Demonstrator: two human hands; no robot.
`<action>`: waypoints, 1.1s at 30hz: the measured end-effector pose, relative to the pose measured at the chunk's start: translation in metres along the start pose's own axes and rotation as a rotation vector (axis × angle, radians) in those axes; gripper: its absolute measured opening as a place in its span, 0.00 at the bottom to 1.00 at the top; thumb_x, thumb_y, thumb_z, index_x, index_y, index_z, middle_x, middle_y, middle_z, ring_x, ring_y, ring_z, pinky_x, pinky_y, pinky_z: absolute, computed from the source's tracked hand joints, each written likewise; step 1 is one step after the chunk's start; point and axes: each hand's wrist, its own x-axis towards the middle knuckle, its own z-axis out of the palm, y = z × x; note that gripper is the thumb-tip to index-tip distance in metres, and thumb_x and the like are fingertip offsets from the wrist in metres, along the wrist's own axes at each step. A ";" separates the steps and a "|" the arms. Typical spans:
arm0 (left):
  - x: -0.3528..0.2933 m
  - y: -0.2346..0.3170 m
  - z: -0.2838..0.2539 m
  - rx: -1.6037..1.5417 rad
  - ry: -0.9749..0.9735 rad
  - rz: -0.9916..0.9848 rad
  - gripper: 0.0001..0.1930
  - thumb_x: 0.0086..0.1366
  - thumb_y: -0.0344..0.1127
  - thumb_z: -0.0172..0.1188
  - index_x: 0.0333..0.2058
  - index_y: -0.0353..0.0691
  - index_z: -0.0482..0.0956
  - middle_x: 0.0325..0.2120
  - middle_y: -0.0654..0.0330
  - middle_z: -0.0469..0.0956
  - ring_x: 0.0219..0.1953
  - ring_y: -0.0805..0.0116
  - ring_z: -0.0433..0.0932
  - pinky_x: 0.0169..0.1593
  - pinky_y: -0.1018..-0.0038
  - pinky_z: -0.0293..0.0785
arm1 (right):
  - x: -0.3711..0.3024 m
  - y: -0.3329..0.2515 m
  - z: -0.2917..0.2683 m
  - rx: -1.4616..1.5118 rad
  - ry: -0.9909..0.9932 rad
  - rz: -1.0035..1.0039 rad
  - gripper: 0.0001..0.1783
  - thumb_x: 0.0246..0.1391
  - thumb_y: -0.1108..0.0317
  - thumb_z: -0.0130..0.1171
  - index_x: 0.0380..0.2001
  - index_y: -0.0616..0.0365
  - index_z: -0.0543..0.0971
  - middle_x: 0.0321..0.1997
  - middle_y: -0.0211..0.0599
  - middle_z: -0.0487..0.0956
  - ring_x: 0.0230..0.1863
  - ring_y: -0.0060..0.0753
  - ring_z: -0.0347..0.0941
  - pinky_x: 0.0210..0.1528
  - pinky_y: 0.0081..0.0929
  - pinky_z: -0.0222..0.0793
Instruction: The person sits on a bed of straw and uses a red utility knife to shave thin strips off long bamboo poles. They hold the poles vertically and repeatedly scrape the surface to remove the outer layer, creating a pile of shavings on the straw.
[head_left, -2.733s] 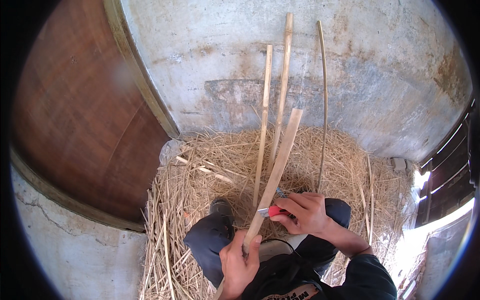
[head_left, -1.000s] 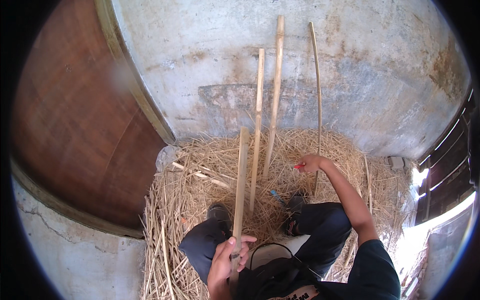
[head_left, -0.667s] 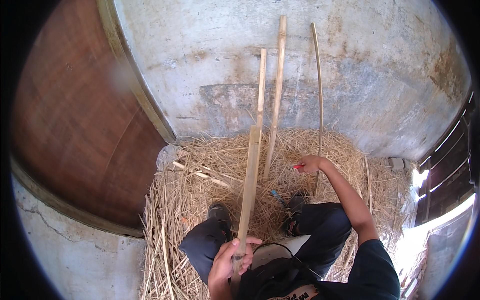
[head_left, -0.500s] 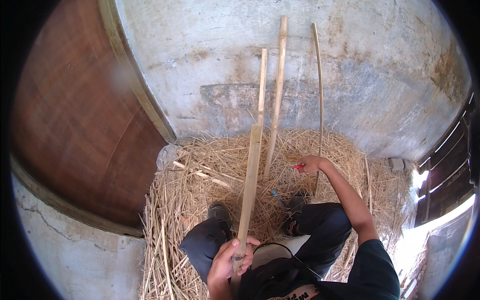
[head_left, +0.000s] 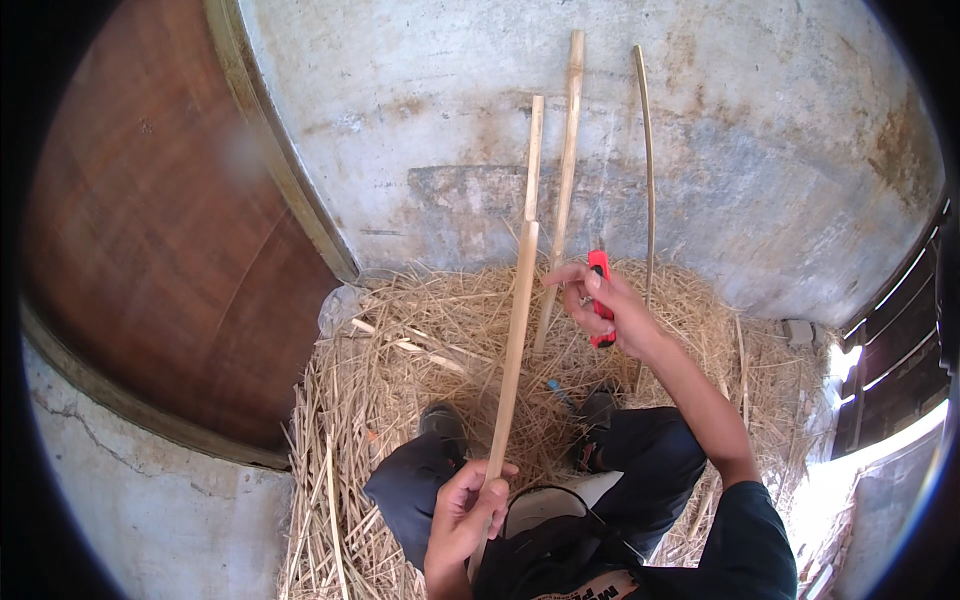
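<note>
My left hand is wrapped round the lower part of a long, flat bamboo strip. The strip slants up and away from my lap, its far end well above the shavings. In my right hand, to the right of the strip's upper half, is a red and black utility knife. Its tip points up toward the wall, and its index finger side is nearest the strip. Knife and strip are apart in the picture; whether a blade is out is hard to make out.
Three bamboo pieces lean on the stained wall: a short strip, a longer one and a thin curved one. Shavings cover the floor round my shoes. A brown wooden panel stands left, a block right.
My right hand has risen and moved slightly left toward the strip, bringing the knife into fuller view. The strip has turned in my left hand, showing a narrower, paler side.
</note>
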 end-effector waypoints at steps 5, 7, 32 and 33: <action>0.001 0.007 0.013 0.112 0.064 0.057 0.11 0.80 0.33 0.60 0.52 0.29 0.79 0.22 0.67 0.74 0.20 0.81 0.71 0.21 0.80 0.66 | -0.030 -0.040 0.077 -0.253 0.056 -0.128 0.21 0.69 0.60 0.68 0.59 0.61 0.83 0.36 0.24 0.79 0.37 0.17 0.74 0.38 0.21 0.66; 0.001 0.006 0.015 0.132 0.076 0.056 0.11 0.78 0.31 0.61 0.52 0.31 0.80 0.23 0.67 0.76 0.20 0.82 0.72 0.22 0.81 0.67 | -0.036 -0.039 0.083 -0.293 0.031 -0.122 0.19 0.66 0.66 0.71 0.57 0.60 0.84 0.38 0.25 0.81 0.39 0.17 0.74 0.41 0.22 0.69; -0.010 -0.003 0.026 0.280 0.299 0.129 0.13 0.72 0.28 0.70 0.52 0.29 0.85 0.26 0.64 0.84 0.26 0.85 0.78 0.26 0.83 0.72 | -0.085 -0.007 0.082 -0.771 0.146 -0.561 0.17 0.64 0.59 0.71 0.50 0.55 0.81 0.36 0.34 0.82 0.31 0.32 0.82 0.32 0.31 0.77; -0.010 -0.002 0.027 0.298 0.309 0.138 0.13 0.72 0.28 0.70 0.52 0.29 0.84 0.26 0.64 0.84 0.27 0.85 0.79 0.27 0.83 0.73 | -0.087 -0.005 0.084 -0.865 0.135 -0.607 0.18 0.62 0.57 0.72 0.49 0.54 0.82 0.35 0.34 0.81 0.29 0.34 0.82 0.30 0.32 0.76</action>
